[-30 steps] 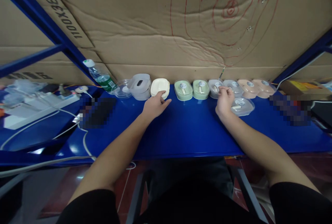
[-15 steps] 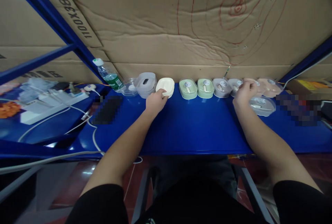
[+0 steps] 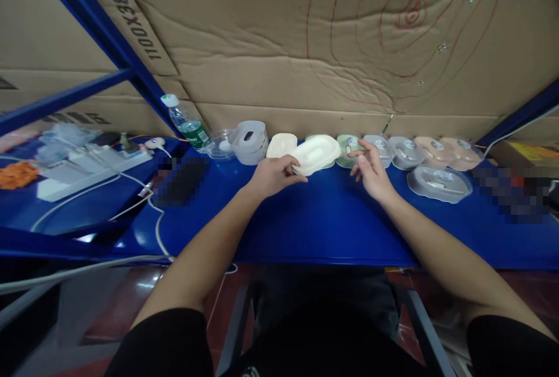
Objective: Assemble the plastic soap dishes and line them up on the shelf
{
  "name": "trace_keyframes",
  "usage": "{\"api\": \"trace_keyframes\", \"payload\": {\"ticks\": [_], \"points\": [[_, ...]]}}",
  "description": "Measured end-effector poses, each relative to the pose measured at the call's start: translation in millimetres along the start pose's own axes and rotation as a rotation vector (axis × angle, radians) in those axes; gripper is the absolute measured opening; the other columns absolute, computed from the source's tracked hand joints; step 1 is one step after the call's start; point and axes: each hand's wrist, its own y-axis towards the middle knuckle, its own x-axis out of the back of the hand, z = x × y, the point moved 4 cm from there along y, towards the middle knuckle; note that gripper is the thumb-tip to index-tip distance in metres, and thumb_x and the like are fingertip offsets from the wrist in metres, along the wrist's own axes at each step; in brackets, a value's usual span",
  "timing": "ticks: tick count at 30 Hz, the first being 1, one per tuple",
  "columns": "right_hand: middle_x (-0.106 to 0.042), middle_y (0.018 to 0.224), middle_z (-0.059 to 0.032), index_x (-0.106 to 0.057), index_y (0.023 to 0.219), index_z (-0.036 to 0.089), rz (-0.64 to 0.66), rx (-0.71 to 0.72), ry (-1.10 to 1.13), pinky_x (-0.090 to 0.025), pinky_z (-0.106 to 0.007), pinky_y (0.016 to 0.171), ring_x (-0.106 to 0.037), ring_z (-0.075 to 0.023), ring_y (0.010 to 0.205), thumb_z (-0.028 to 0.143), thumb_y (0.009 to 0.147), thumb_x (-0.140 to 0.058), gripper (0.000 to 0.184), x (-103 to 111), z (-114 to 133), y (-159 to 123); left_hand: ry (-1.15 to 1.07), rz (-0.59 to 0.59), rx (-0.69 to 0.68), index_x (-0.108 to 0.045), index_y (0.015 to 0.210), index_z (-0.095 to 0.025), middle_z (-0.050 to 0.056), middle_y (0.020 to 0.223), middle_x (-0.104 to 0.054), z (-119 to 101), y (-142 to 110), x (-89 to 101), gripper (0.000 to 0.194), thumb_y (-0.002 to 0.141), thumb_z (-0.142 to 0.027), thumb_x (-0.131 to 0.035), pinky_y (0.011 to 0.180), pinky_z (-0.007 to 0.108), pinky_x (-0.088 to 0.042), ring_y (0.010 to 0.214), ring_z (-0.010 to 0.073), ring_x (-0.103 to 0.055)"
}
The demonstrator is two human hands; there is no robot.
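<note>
My left hand (image 3: 279,177) pinches the near left end of a shallow cream plastic dish (image 3: 317,153), tilted above the table. Just behind it a cream box (image 3: 282,143) stays on the table. A green lidded box (image 3: 321,138) is mostly covered by the raised dish. Beside a second green box (image 3: 345,143), my right hand (image 3: 369,169) hovers with its fingers apart, holding nothing. Farther right are grey boxes (image 3: 406,150) and peach boxes (image 3: 460,153) with clear lids. A clear lid-like piece (image 3: 439,182) lies in front of these.
Stacked translucent grey containers (image 3: 250,144), clear round plastic pieces (image 3: 220,145) and a water bottle (image 3: 192,130) stand left along the cardboard wall (image 3: 262,34). A white power strip (image 3: 96,170) with cables lies at far left. The blue table (image 3: 305,226) has its edge near my body.
My left hand has lifted the cream dish up and to the right, exposing the cream box. My right hand has come left from the peach boxes toward the dish.
</note>
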Motion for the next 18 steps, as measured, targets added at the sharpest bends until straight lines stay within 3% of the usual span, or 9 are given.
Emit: {"api": "trace_keyframes", "payload": {"ticks": [2, 5, 8, 10, 12, 16, 18], "points": [[-0.074, 0.112, -0.0088, -0.045, 0.151, 0.031, 0.065, -0.058, -0.038, -0.054, -0.037, 0.058, -0.065, -0.0197, 0.066, 0.081, 0.098, -0.05, 0.073, -3, -3, -1, -0.053, 0.112, -0.067, -0.072, 0.099, -0.021, 0.0, 0.075, -0.078, -6, -3, -5.6, 0.041, 0.08, -0.052, -0.091, 0.068, 0.027, -0.049, 0.071, 0.0154, -0.072], [-0.072, 0.085, -0.0026, -0.052, 0.147, 0.023, 0.206, -0.106, -0.194, -0.054, -0.037, 0.063, -0.066, -0.0223, 0.068, 0.07, 0.098, -0.062, 0.068, -5, -11, 2, -0.066, 0.303, -0.071, -0.073, 0.094, -0.021, -0.001, 0.073, -0.076, -11, -5, -15.0, 0.041, 0.076, -0.052, -0.093, 0.066, 0.028, -0.046, 0.069, 0.0158, -0.071], [-0.074, 0.082, -0.0024, -0.061, 0.141, 0.02, 0.435, -0.105, -0.469, -0.048, -0.034, 0.065, -0.068, -0.0228, 0.073, 0.053, 0.094, -0.073, 0.058, -11, -15, 0, -0.031, 0.46, -0.013, -0.076, 0.09, -0.02, 0.0, 0.07, -0.075, -11, -6, -23.3, 0.041, 0.071, -0.051, -0.096, 0.064, 0.029, -0.042, 0.067, 0.017, -0.069], [-0.077, 0.087, -0.0037, -0.067, 0.135, 0.021, 0.544, -0.078, -0.641, -0.043, -0.033, 0.065, -0.069, -0.0223, 0.076, 0.048, 0.096, -0.072, 0.048, -15, -14, -4, -0.041, 0.495, 0.033, -0.078, 0.092, -0.02, 0.001, 0.07, -0.073, -7, -5, -24.3, 0.041, 0.072, -0.051, -0.095, 0.064, 0.03, -0.042, 0.066, 0.017, -0.067], [-0.079, 0.091, -0.004, -0.071, 0.133, 0.022, 0.583, -0.058, -0.733, -0.04, -0.032, 0.066, -0.07, -0.022, 0.079, 0.048, 0.1, -0.068, 0.042, -18, -10, -6, -0.037, 0.4, 0.075, -0.08, 0.099, -0.02, 0.001, 0.071, -0.073, -1, -1, -17.0, 0.037, 0.08, -0.051, -0.09, 0.065, 0.03, -0.043, 0.066, 0.0167, -0.066], [-0.08, 0.094, -0.0044, -0.069, 0.137, 0.022, 0.592, -0.053, -0.747, -0.039, -0.031, 0.067, -0.071, -0.0214, 0.082, 0.048, 0.101, -0.066, 0.045, -18, -6, -7, 0.201, -0.101, 0.172, -0.08, 0.108, -0.02, 0.008, 0.095, -0.077, 22, 7, 23.3, 0.023, 0.096, -0.038, -0.074, 0.081, 0.035, -0.052, 0.089, 0.0229, -0.072], [-0.08, 0.094, -0.0044, -0.069, 0.138, 0.021, 0.597, -0.046, -0.745, -0.039, -0.031, 0.067, -0.071, -0.0215, 0.082, 0.049, 0.102, -0.066, 0.046, -18, -7, -7, 0.351, -0.273, 0.264, -0.079, 0.114, -0.02, 0.013, 0.117, -0.074, 35, 6, 43.7, 0.024, 0.097, -0.035, -0.071, 0.092, 0.04, -0.055, 0.109, 0.0292, -0.072]]}}
